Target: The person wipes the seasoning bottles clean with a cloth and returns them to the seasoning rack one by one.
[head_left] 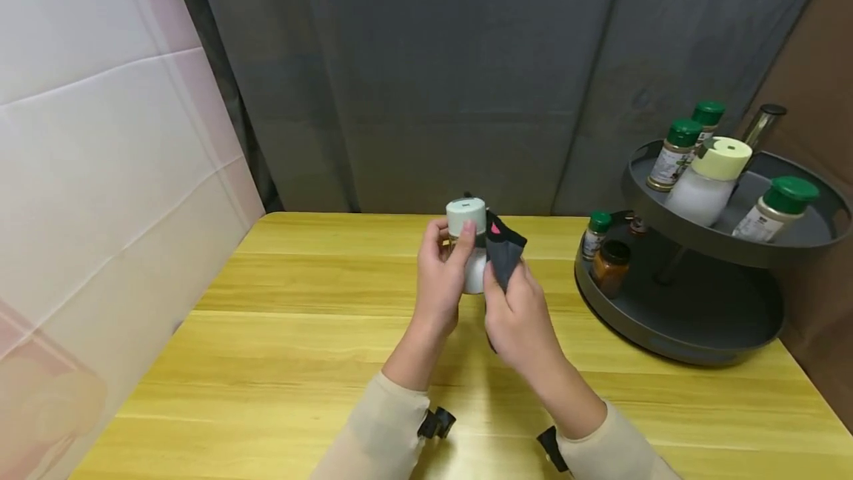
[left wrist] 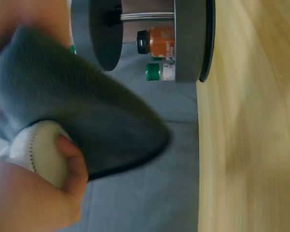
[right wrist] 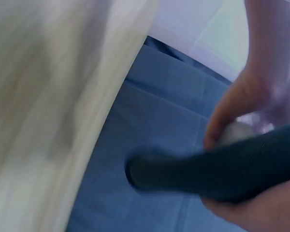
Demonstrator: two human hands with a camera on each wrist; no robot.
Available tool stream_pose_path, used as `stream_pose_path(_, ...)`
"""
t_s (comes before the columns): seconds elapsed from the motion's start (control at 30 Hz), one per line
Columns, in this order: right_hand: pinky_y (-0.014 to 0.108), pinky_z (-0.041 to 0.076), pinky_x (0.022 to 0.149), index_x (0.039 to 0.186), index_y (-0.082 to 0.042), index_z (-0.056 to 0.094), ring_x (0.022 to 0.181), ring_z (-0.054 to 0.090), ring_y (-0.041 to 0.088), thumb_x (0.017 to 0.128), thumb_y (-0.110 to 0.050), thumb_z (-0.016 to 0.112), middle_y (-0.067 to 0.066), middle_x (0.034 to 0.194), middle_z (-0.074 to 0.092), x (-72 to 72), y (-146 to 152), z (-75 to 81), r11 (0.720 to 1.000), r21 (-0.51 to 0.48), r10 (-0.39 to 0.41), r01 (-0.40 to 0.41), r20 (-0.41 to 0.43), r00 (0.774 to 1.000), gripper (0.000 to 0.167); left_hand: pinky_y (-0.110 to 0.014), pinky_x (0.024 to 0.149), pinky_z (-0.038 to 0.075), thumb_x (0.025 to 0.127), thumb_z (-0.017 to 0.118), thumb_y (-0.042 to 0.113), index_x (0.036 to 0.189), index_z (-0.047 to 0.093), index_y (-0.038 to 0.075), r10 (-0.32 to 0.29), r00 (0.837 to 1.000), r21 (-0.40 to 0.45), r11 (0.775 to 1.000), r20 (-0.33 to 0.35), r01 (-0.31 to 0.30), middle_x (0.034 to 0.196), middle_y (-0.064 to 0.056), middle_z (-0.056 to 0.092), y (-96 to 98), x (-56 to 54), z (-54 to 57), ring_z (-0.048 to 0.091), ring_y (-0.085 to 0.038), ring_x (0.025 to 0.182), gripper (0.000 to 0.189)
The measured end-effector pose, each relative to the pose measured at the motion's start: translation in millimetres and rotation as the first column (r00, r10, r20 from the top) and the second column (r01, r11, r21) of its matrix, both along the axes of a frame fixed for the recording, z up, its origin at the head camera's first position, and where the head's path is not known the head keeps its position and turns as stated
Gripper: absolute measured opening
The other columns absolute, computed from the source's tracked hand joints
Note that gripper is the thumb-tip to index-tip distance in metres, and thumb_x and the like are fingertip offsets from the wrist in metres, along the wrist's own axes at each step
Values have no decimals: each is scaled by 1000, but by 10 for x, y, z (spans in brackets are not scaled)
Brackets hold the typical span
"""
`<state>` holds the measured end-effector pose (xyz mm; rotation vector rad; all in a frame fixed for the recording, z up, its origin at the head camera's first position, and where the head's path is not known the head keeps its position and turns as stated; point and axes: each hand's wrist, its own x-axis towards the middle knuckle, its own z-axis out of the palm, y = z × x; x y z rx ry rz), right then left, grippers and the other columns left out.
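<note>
My left hand (head_left: 440, 272) grips a jar (head_left: 474, 272) with a pale mint cap (head_left: 466, 215) and white contents, held up over the table with the cap on top. In my right hand (head_left: 523, 317) is a dark grey cloth (head_left: 504, 250) with a black edge and a small pink mark, pinched between thumb and fingers. The cloth lies against the jar's right side. From the left wrist, the cloth (left wrist: 87, 106) hangs in front of the jar's bottom (left wrist: 50, 152), with my left fingers around it. The right wrist view shows the cloth (right wrist: 222, 166) blurred.
A dark two-tier round rack (head_left: 680, 339) stands at the table's right. Its upper tier carries green-capped spice jars (head_left: 673, 158) and a yellow-capped jar (head_left: 706, 184); an orange-brown jar (head_left: 609, 269) sits below. A grey curtain (head_left: 426, 80) hangs behind the wooden table (head_left: 300, 361).
</note>
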<state>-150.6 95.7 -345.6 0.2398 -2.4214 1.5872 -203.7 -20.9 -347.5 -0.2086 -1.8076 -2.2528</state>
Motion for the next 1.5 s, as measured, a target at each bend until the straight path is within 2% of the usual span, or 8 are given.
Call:
stream_pose_path(0.13,50,48,116,155,-7,44,136,60,30,116,-40,36,17,148,60,15,117,13,979,-197,83,-45,191,978,52,-35,97,48,111,55,34,142,54,10,-45,998,242,970,46,32,129,-7,58,-34,-29,53,54,-23,118,40)
stream_pose_path(0.3,28,51,112,161,-12,36,144,52,23,116,-47,28,10,158,50,54,168,22,848,-529,188,-13,277,942,58,-33,89,57,107,61,27,148,46,16,-143,988,461,882,61,100,125,-3,58,-36,-12,143,60,-19,112,46)
stream_pose_path(0.53,30,47,118,167,-16,26,153,43,15,116,-50,23,2,166,40,36,174,-3,647,-760,296,64,327,897,62,-29,96,56,94,76,2,139,60,3,-49,997,172,983,-61,58,126,-11,68,22,92,110,67,-19,107,48)
stream_pose_path(0.7,36,35,128,171,-21,16,160,32,11,117,-43,19,-4,173,30,16,199,46,468,-877,347,112,299,889,59,-30,96,56,93,78,2,140,59,2,-79,994,43,996,-70,83,132,-20,67,63,136,56,69,-22,109,51)
stream_pose_path(0.8,34,34,129,172,-25,9,162,28,10,117,-41,21,-7,176,24,52,248,113,399,-903,376,159,319,870,59,-31,98,55,93,77,1,142,57,2,-54,996,32,998,-69,57,134,-22,65,62,128,29,68,-24,111,52)
stream_pose_path(1.1,33,37,127,172,-25,9,162,29,11,116,-43,22,-6,176,22,60,292,272,444,-888,308,115,272,912,60,-35,101,55,94,73,-1,143,54,0,-18,997,152,988,-76,29,132,-20,62,51,104,63,67,-27,110,52)
stream_pose_path(1.4,33,40,126,173,-23,-1,162,27,15,116,-46,21,-1,178,16,74,368,220,531,-846,498,55,364,787,65,-36,103,54,95,71,-2,142,53,-2,22,997,135,991,-80,-11,133,-21,61,-26,92,29,65,-29,115,51)
stream_pose_path(1.5,29,42,123,172,-24,-8,161,26,14,116,-47,20,-2,179,10,39,453,258,539,-842,495,37,352,794,67,-35,102,54,94,72,-2,142,54,-1,6,996,137,991,-92,7,132,-20,62,-34,91,32,65,-28,113,51)
